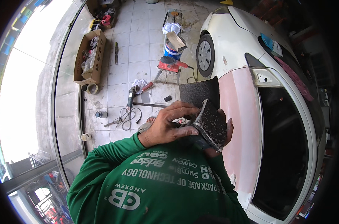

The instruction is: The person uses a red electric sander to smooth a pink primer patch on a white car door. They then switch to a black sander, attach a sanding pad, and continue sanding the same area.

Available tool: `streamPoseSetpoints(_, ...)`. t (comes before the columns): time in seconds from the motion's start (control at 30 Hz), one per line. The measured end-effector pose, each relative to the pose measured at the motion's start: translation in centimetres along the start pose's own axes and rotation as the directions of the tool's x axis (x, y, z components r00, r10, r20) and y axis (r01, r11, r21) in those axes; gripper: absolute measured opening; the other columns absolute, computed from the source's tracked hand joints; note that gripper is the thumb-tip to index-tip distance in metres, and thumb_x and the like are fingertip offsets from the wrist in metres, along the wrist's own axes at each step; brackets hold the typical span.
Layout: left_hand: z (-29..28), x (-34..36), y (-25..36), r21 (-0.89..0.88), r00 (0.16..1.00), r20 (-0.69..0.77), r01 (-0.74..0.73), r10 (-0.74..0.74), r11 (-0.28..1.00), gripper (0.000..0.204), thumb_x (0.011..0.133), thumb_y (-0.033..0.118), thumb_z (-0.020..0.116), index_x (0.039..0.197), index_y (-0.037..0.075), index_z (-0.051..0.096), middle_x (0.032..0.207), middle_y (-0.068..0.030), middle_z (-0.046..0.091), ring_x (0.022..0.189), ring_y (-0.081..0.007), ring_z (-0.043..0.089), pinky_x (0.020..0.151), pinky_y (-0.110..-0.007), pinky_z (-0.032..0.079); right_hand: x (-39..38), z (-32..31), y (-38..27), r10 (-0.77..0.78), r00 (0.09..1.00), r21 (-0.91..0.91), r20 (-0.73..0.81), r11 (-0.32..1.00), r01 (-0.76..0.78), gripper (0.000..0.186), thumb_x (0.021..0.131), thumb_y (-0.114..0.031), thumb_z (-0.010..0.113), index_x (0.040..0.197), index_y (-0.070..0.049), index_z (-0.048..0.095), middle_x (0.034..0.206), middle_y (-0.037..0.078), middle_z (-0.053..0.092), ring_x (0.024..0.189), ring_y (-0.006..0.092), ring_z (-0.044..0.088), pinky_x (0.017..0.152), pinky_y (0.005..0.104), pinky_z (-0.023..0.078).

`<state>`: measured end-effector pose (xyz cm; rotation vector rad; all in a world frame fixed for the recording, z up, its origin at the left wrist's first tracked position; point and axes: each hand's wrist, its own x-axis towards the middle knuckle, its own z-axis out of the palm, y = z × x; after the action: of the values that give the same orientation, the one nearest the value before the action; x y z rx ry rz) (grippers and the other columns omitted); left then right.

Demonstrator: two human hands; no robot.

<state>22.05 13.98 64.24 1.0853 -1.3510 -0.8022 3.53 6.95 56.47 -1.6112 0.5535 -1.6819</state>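
Because the black block [213, 128] looks light and stiff, its edges seem the best hold, where the left hand [168, 123] clamps and the right hand [229, 128] wraps around.

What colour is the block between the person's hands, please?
The block is black with pale speckles, best seen in the head view.

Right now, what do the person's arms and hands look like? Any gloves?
The arms have long green sleeves, the left one reaching the wrist. No gloves: the left hand is bare, with what looks like pale dust on its thumb. The right hand is partly hidden, but its visible fingers are bare too.
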Motion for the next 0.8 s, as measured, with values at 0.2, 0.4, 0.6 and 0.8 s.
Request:
streamPoseSetpoints(0.2,1.3,2.3,0.5,-0.020,1.000,-0.006,-0.026,0.026,0.999,0.060,0.084,0.027,0.091,0.133,0.000,0.068,0.120,-0.0129,0.068,0.106,-0.0246,0.069,0.093,-0.037,0.057,1.7,-3.9,2.7,0.758,0.523,0.648,0.390,0.178,-0.741,0.070,0.099,-0.062,0.048,0.142,-0.007,0.051,0.136,0.014,0.054,0.129,0.0233,0.050,0.116,0.0409,0.039)
streamPoseSetpoints(0.4,1.6,3.5,-0.7,0.035,0.991,0.046,-0.126,0.124,0.991,0.058,0.085,0.025,0.087,0.133,0.000,0.066,0.132,-0.0171,0.065,0.118,-0.0338,0.066,0.101,-0.043,0.056,0.4,2.5,0.1,0.669,0.725,0.613,-0.165,0.645,-0.456,0.061,0.108,-0.051,0.049,0.147,-0.004,0.044,0.132,0.012,0.057,0.122,0.0217,0.057,0.104,0.0446,0.049)
streamPoseSetpoints(0.6,-0.1,4.1,-0.8,0.116,0.969,0.110,-0.233,0.221,0.966,0.053,0.083,0.033,0.088,0.121,0.002,0.068,0.127,-0.0168,0.064,0.117,-0.0362,0.064,0.098,-0.043,0.055,1.1,0.0,1.7,0.618,0.786,0.336,0.038,0.732,-0.592,0.061,0.109,-0.046,0.045,0.149,-0.001,0.044,0.136,0.016,0.059,0.121,0.0264,0.061,0.105,0.0456,0.052)
streamPoseSetpoints(0.8,-0.9,5.1,-2.1,0.149,0.960,0.175,-0.247,0.220,0.958,0.057,0.076,0.036,0.092,0.114,0.002,0.066,0.114,-0.0143,0.062,0.108,-0.0346,0.064,0.091,-0.043,0.056,3.3,-3.5,4.5,0.815,0.485,0.359,0.318,0.370,-0.857,0.063,0.109,-0.043,0.039,0.152,0.002,0.045,0.138,0.020,0.060,0.121,0.0314,0.063,0.109,0.0443,0.052)
